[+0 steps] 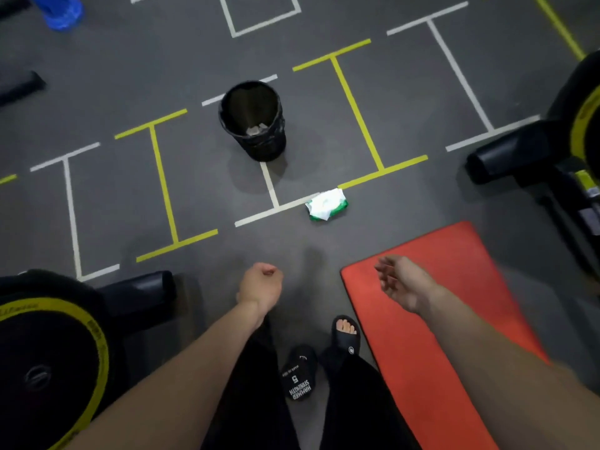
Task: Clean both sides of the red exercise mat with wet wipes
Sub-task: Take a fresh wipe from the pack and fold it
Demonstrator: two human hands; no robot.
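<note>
**Red mat flat on the gym floor, both hands bare above it**

The clearest writing is on a small black weight (299, 375) lying between the person's feet at the lower centre: white letters read "HAMMER STRENGTH" with a "5" (upside down from this view). The yellow rings on the black weight plate (48, 352) at lower left and on another plate (584, 102) at the right edge carry lettering too blurred to read. The black slide sandal (345, 339) has a small round logo that cannot be made out.

The red exercise mat (454, 287) lies flat on the grey floor (113, 196) in the lower right of the frame, running diagonally from the middle right down to the bottom edge. Its surface is plain orange-red with rounded corners.

The right hand (401, 282) hovers over the upper left part of the mat, fingers loosely spread and holding nothing. The left hand (261, 282) is curled into a fist over bare floor, left of the mat's near corner and apart from it; nothing shows in its grip.

A green and white pack of wet wipes (326, 204) lies on the floor above the mat, near its top corner, well beyond both hands. Further up, at centre, stands a black waste bin (253, 121) with pale crumpled bits at its bottom.
</note>
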